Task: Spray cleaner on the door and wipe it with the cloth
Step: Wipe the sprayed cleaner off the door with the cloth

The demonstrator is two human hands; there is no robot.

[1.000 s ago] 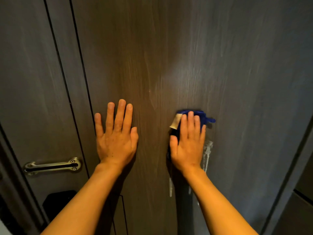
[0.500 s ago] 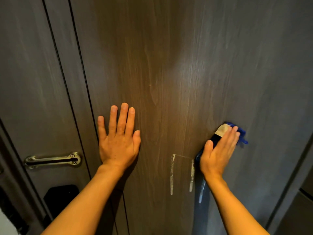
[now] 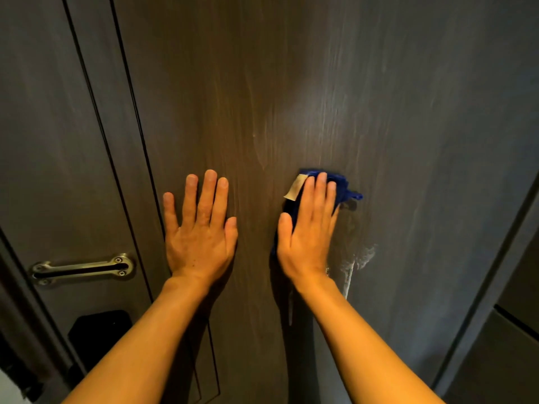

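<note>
The dark wood-grain door [image 3: 291, 97] fills the view. My left hand [image 3: 201, 228] lies flat on it with fingers spread and holds nothing. My right hand [image 3: 309, 228] presses a folded blue cloth [image 3: 344, 188] with a beige tag against the door, palm flat, fingers over the cloth. White foam streaks of cleaner [image 3: 354, 266] run down just right of my right wrist, and a thinner drip [image 3: 290, 310] runs below it. No spray bottle is in view.
A metal pull handle [image 3: 81, 268] sits on the left panel, with a black lock plate [image 3: 99, 330] below it. A dark frame edge [image 3: 495, 258] runs down the right side, beside a grey panel [image 3: 513, 360].
My right hand slid the cloth right and down, then back left and up to about its first spot, smearing the foam streaks. My left hand stayed flat on the door.
</note>
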